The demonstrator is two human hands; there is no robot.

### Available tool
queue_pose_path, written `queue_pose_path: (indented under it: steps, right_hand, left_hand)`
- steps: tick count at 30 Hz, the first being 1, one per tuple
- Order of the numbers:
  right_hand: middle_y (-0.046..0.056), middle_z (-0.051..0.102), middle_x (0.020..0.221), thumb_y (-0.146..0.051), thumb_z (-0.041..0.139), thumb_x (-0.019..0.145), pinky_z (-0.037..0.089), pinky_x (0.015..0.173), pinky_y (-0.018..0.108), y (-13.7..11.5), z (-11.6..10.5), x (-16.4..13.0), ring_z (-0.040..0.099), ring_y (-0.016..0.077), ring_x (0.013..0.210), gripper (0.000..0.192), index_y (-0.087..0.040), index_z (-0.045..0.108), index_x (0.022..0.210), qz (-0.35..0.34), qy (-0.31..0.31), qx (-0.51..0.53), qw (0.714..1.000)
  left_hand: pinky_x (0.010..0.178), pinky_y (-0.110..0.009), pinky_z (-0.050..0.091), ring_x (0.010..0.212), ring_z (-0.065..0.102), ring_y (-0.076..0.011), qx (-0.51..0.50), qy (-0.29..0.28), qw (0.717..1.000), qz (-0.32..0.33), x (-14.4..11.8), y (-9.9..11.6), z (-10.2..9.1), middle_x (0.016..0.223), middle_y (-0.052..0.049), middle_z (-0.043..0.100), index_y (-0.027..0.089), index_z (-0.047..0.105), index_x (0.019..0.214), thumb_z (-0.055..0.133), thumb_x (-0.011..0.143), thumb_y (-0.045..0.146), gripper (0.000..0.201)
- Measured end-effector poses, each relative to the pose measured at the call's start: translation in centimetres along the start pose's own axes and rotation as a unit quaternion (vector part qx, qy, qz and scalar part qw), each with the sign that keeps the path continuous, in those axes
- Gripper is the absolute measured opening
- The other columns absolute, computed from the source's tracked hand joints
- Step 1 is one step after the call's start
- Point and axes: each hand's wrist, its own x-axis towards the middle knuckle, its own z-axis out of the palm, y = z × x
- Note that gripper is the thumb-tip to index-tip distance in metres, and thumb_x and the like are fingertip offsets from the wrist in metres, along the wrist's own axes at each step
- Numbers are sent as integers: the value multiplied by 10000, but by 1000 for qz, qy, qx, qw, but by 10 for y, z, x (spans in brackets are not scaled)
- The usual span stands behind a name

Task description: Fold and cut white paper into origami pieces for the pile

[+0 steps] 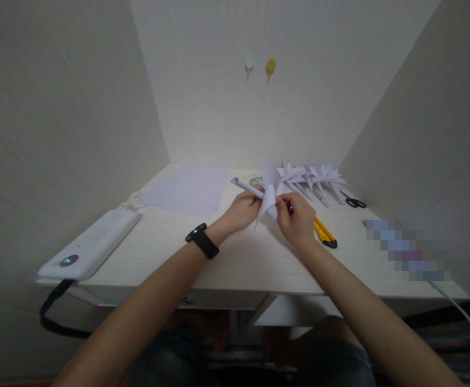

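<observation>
White and oblong, a flat round-cornered device (101, 239) lies at the left end of the pale wooden desk (246, 269), a black strap (53, 306) hanging off its near end. Right of it, thin white paper sheets (192, 188) lie flat toward the wall. Next comes the left hand (243, 208), a black wristwatch (204, 240) on its wrist, its fingers closed around the tube of a white paper pinwheel (270, 200) just below the blades. The pinwheel is held above the desk between both hands: its rolled tube points up and left past the left fingers, its curled blades face the right hand (298, 217), whose thumb and fingertips pinch at them. Farther right, more white paper pinwheels (318, 177) lie in a row behind a yellow box cutter with a black end (325, 234), which is partly hidden by the right hand. Beyond lie black-handled scissors (355, 202) and a pixelated object (406, 252).
</observation>
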Motion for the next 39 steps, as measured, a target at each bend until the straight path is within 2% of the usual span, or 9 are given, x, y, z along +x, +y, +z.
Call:
queue_pose_path:
  steps: [4,7,12,18,32,36,39]
  right_hand:
    - [25,597,685,-309,506,935,366,586,299,-3,-1,0,521,163,602,210,-211,588,768,-10,-7,4,1000]
    - [25,597,671,-321,504,938,370,581,297,-4,-2,0,520,160,592,226,-214,586,758,-13,-15,0,1000]
    - [23,609,669,-314,507,937,378,578,289,-1,-5,1,523,153,585,229,-213,587,747,-26,-29,3,999]
    - [18,607,654,-292,534,919,361,565,281,5,-7,4,531,152,587,208,-204,587,739,-43,-46,19,998]
    - [-7,495,533,-366,469,939,287,532,294,1,-6,3,443,145,503,369,-230,456,597,-3,-64,4,998]
    - [-6,482,511,-369,451,946,271,527,301,2,-4,2,436,145,490,403,-234,420,568,-1,-70,-5,998]
    - [-5,481,512,-389,424,969,271,528,302,3,-4,2,441,146,497,432,-231,423,567,2,-77,-6,997]
  left_hand:
    - [967,-366,469,1049,612,-222,-19,-18,999,-24,-1,-3,3,1092,-105,683,156,641,1018,417,969,277,259]
    - [980,-365,470,1095,608,-233,-30,-18,999,-36,-1,-6,5,1132,-111,679,157,639,1081,419,978,323,294]
    - [961,-363,482,1069,620,-231,-33,-30,999,-22,-2,-8,4,1093,-106,692,155,646,1079,435,977,335,296]
    - [946,-398,490,1019,638,-243,11,-34,999,-16,-3,-9,4,1091,-134,692,135,627,1058,415,979,301,280]
    - [962,-374,480,1044,633,-227,-19,-51,999,2,-4,-8,7,1101,-115,696,168,630,1091,422,984,323,281]
    - [912,-345,490,971,632,-204,-30,-42,999,6,-2,-9,7,1018,-91,692,178,615,1033,407,981,307,250]
    - [839,-327,498,867,612,-191,-12,-35,999,11,-1,-9,6,902,-71,662,171,584,908,454,951,298,187]
